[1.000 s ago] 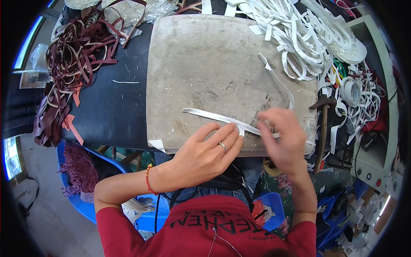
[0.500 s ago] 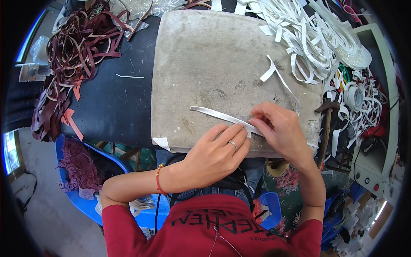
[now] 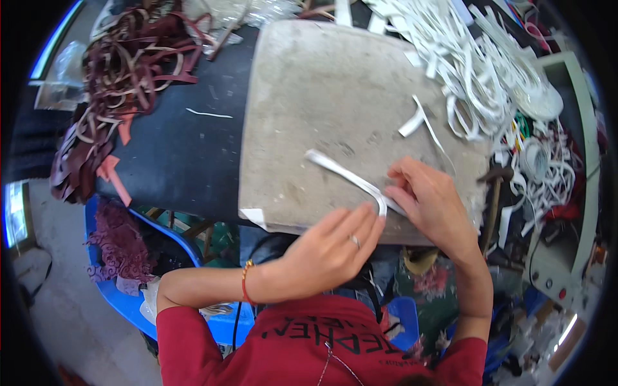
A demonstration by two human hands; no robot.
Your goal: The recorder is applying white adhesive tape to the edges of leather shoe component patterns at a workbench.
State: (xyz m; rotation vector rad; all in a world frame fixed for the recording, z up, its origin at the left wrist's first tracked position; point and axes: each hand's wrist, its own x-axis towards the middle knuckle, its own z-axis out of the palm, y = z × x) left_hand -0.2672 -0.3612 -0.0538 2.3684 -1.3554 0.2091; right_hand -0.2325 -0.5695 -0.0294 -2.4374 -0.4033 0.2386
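A narrow white strip (image 3: pixel 344 172) lies slantwise on the worn grey-beige slab (image 3: pixel 296 83). Close to the slab's near edge, my right hand (image 3: pixel 438 206) pinches the strip between thumb and fingers. A branch of the same strip curls toward me and reaches the fingertips of my left hand (image 3: pixel 338 244). Those fingers are pressed together on it, slightly blurred, with the thumb hidden beneath. Beyond my right hand lies another short white piece (image 3: pixel 412 122) with a thin tail.
Maroon strips (image 3: pixel 129 71) are heaped at the far left on the black table surface (image 3: pixel 187 148). A big bundle of white strips (image 3: pixel 463 64) covers the far right. A hammer (image 3: pixel 494 199) lies beside the slab's right edge, near a tape roll (image 3: pixel 534 157). A blue chair (image 3: pixel 122 309) stands below left.
My left hand has drawn toward me, off the strip's flat length, and a curled branch now shows at its fingertips. The whole view has shifted slightly.
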